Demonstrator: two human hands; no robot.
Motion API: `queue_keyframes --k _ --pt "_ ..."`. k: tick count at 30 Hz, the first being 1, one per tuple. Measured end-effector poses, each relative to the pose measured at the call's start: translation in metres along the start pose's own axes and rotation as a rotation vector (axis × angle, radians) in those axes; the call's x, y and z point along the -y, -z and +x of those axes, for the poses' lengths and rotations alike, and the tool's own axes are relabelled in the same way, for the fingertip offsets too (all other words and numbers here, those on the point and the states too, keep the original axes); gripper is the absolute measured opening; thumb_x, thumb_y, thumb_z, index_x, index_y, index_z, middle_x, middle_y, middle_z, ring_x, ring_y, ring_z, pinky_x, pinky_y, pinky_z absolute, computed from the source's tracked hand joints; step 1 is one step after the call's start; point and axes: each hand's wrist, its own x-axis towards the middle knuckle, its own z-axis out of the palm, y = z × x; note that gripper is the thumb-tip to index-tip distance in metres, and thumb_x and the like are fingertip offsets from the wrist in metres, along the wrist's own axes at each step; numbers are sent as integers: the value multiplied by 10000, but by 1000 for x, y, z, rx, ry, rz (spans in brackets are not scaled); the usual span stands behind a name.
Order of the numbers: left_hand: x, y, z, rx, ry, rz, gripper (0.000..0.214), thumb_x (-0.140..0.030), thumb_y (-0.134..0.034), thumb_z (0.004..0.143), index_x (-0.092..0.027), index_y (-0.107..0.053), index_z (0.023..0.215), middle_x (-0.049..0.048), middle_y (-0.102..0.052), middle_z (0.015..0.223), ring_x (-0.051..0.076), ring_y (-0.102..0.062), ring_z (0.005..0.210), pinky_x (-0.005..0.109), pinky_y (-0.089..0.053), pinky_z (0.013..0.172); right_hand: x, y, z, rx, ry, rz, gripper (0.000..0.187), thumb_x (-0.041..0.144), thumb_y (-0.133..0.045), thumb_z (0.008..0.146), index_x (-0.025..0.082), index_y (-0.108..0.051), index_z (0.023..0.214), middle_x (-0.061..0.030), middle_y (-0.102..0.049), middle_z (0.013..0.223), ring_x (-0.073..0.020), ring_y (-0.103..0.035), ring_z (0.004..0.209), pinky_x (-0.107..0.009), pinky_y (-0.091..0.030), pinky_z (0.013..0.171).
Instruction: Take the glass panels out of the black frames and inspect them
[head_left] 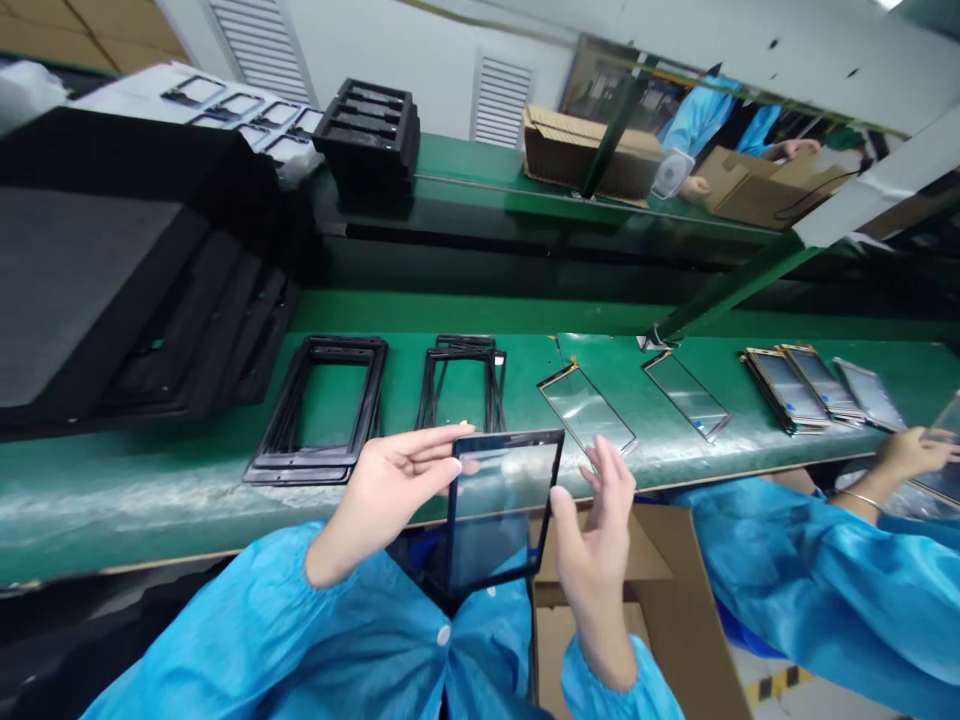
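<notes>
A glass touch panel with a black border (499,515) is held up above my lap, in front of the bench edge. My left hand (394,485) pinches its upper left edge between thumb and fingers. Beside its right edge is my right hand (600,530), fingers apart and thumb at or very near the border; whether it touches is unclear. Black rectangular frames lie stacked on the bench, one pile to the left (322,405) and a smaller pile (461,380) just beyond my left hand. Two clear glass panels lie farther right, one nearer (589,405) and one beyond (686,395).
Large black foam trays (90,290) are piled at the left. Several stacked panels (795,385) lie at the right, near a co-worker's hand (915,450). A green post (735,285) rises from the bench. An open cardboard box (675,600) stands below the edge.
</notes>
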Motion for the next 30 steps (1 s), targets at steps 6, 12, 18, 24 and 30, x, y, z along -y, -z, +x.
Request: queue_keyframes --k 6,12,18,24,30 --pt "-13 3 -11 44 -30 108 381 -328 -904 806 -180 -860 1154 108 -862 855 252 -849 771 241 -687 698 23 12 31 184 -201 315 250 344 -724 965 244 -806 1180 -39 -828 748 -223 -798 716 -331 -639 739" --pt "-6 10 -14 45 -18 165 409 -400 -882 832 -188 -851 1180 113 -861 847 273 -849 809 268 -693 709 31 10 24 126 -239 363 132 296 -763 914 232 -838 1001 -29 -812 664 -201 -789 603 -278 -637 645" --pt "-11 3 -13 103 -248 496 369 -391 -782 904 -254 -827 1244 124 -800 1291 352 -775 1175 411 -666 953 38 4 21 152 -230 376 103 268 -763 907 227 -830 974 -33 -830 721 -202 -806 615 -262 -650 634" --pt "-27 -7 -8 489 -234 734 546 -303 -690 959 -333 -641 1502 49 -848 1146 295 -828 972 369 -667 842 34 -2 26 445 -332 553 484 390 -839 870 274 -711 1322 -15 -849 916 -197 -817 726 -304 -675 715" --pt "-10 9 -8 177 30 237 406 -484 -658 1014 -220 -564 1307 171 -811 1214 256 -822 803 275 -615 544 -12 36 35 338 -433 386 415 611 -754 918 207 -849 930 -113 -853 908 -274 -825 825 -358 -671 762"
